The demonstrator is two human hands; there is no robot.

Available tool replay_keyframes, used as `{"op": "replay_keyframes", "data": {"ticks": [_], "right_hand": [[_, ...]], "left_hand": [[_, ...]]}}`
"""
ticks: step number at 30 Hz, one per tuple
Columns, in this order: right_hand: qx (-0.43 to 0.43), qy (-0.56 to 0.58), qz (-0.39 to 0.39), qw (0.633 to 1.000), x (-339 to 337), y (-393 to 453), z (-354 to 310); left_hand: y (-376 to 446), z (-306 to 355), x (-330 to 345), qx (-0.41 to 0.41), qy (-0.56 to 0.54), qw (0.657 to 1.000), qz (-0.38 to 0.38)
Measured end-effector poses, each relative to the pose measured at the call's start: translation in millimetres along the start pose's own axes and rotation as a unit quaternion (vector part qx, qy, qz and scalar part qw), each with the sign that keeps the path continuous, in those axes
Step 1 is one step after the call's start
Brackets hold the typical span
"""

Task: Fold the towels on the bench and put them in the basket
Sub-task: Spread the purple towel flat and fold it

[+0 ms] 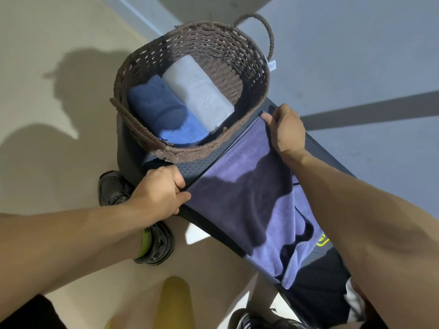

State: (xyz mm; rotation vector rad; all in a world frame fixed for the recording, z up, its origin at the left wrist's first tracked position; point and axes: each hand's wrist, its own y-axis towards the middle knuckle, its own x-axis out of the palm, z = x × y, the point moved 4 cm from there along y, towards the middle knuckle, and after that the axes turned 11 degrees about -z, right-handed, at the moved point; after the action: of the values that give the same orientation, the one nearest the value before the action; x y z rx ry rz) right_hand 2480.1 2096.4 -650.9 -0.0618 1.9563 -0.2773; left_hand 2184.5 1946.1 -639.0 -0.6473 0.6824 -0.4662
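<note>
A purple towel (247,198) lies spread along the dark bench (202,166). My left hand (161,191) pinches its near-left corner at the bench edge. My right hand (285,131) pinches the far corner close to the basket. A brown woven basket (249,58) stands on the bench's far end. Inside it lie a folded blue towel (161,110) and a folded white towel (197,89), side by side.
A dark garment (316,276) lies on the bench at the near end, partly under the purple towel. My shoes (111,186) stand on the beige floor left of the bench. A grey wall rises behind to the right.
</note>
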Motion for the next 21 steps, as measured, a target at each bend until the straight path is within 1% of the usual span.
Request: {"op": "replay_keyframes", "data": {"ticks": [2,4,5,7,8,9,10,11,13,15,16,17,18,21], "right_hand": [[0.032,0.04,-0.018,0.999,-3.6,4.0,-2.7],[0.035,0.095,-0.041,0.994,-12.8,0.4,-8.8],[0.022,0.109,-0.035,0.993,-20.9,-5.9,-11.7],[-0.004,0.119,0.018,0.993,-45.3,-29.6,-11.3],[-0.009,0.123,0.044,0.991,-58.4,-46.5,-6.9],[-0.007,0.123,0.058,0.991,-70.4,-64.9,0.4],[0.003,0.112,0.056,0.992,-81.2,-84.2,8.7],[0.021,0.093,0.035,0.995,-89.3,-103.9,17.9],[0.063,0.07,-0.048,0.994,-95.6,-142.7,39.7],[0.105,0.058,-0.141,0.983,-88.8,-181.3,62.9],[0.122,0.054,-0.171,0.976,-81.5,-200.1,74.1],[0.135,0.052,-0.181,0.973,-73.2,-217.3,83.4],[0.143,0.052,-0.172,0.973,-65.1,-232.5,90.3],[0.134,0.081,-0.118,0.98,-40.9,-261.2,99.6]], "left_hand": [[1.7,7.2,-4.9,0.02,0.086,0.996,0.006],[-0.5,18.1,-6.1,0.019,0.197,0.98,-0.013],[-2.6,24.4,-6.0,0.013,0.273,0.962,-0.014],[-7.8,42.0,-1.7,0.012,0.437,0.899,0.005],[-10.2,52.6,3.0,0.022,0.489,0.872,0.009],[-11.8,63.7,9.2,0.043,0.512,0.858,0.008],[-12.6,75.2,16.6,0.071,0.514,0.855,-0.002],[-12.6,87.1,24.5,0.105,0.5,0.86,-0.018],[-12.7,109.5,40.5,0.158,0.455,0.875,-0.051],[-10.9,129.8,56.9,0.197,0.443,0.873,-0.06],[-8.7,137.9,64.4,0.212,0.446,0.868,-0.055],[-5.7,145.0,71.1,0.223,0.449,0.864,-0.048],[-1.8,150.5,76.9,0.23,0.454,0.86,-0.043],[16.9,151.7,87.7,0.209,0.474,0.853,-0.054]]}}
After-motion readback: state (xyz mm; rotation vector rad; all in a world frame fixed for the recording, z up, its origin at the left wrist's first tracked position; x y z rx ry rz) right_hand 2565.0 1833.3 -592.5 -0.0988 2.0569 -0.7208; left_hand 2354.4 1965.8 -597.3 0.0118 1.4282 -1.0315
